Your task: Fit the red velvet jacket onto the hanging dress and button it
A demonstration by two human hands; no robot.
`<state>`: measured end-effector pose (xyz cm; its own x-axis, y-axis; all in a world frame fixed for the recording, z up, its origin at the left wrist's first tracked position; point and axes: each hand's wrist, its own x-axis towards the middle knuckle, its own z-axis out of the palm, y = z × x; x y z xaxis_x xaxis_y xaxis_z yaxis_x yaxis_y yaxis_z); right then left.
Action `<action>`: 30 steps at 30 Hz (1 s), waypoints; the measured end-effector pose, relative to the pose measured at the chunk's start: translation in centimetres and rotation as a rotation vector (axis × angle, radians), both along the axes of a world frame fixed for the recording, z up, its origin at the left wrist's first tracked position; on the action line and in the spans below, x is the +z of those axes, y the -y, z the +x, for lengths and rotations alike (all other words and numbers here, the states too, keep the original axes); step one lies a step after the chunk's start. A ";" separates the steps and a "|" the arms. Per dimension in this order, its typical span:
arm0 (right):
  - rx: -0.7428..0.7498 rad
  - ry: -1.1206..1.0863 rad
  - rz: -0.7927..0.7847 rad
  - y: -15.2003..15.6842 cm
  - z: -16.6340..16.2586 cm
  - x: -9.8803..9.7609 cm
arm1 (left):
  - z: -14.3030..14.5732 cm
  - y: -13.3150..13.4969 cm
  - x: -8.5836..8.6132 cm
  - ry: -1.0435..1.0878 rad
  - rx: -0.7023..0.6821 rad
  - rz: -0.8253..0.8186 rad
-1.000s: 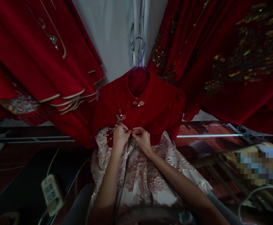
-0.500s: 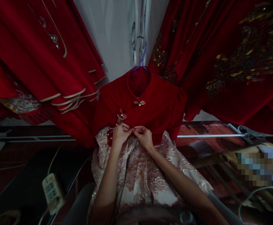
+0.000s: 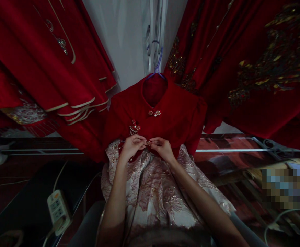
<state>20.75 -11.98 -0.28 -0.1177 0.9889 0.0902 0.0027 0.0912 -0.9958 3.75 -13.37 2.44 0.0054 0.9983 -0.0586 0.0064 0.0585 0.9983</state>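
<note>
A red short-sleeved jacket point(image 3: 165, 127) hangs on a purple hanger point(image 3: 158, 67), over a pale pink, shiny patterned skirt point(image 3: 157, 202). At the jacket's lower front, a small beaded ornament point(image 3: 148, 143) shows between my fingertips. My left hand point(image 3: 134, 146) pinches its left side with thumb and finger. From the right, my right hand point(image 3: 162, 148) pinches its other side. Just above my left hand sits a tasselled beaded brooch point(image 3: 134, 128), and a flower-shaped beaded clasp point(image 3: 154, 113) lies below the collar. My fingers partly cover the ornament's ends.
Red garments with pale trim point(image 3: 83, 82) hang at left, and red garments with gold embroidery point(image 3: 276, 68) at right. A white power strip point(image 3: 59, 212) lies on a dark surface point(image 3: 18, 206) at lower left. A white rail point(image 3: 224, 150) runs low behind the skirt.
My hands have drawn slightly apart, so more of the beaded ornament shows between the fingertips. The whole view has shifted slightly; the jacket still hangs in place.
</note>
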 end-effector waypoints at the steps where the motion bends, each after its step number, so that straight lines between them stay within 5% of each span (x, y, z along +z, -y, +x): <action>1: 0.080 -0.038 -0.067 -0.1 0.8 0.7 | 0.0 0.0 0.4 0.056 0.047 0.016; 4: 0.317 -0.084 -0.248 -0.3 3.3 2.9 | 0.3 -0.2 1.1 0.196 0.225 0.124; 8: 0.495 0.002 -0.253 0.0 5.5 4.6 | 0.7 -0.6 1.3 0.395 0.316 0.187; 18: 0.506 -0.021 -0.230 0.4 5.4 4.9 | 1.3 -1.5 1.6 0.552 0.298 0.098; 25: 0.496 0.022 -0.188 0.2 5.6 6.1 | 2.1 -2.3 2.1 0.479 0.415 0.132; 30: 0.587 0.184 -0.127 0.1 6.8 8.4 | 3.4 -2.7 4.1 0.230 0.251 0.225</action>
<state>27.58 -12.06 8.10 -0.6466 0.7565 -0.0975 0.1610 0.0104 -0.9869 7.11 -10.67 6.49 -0.2526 0.9580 0.1356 -0.2048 -0.1899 0.9602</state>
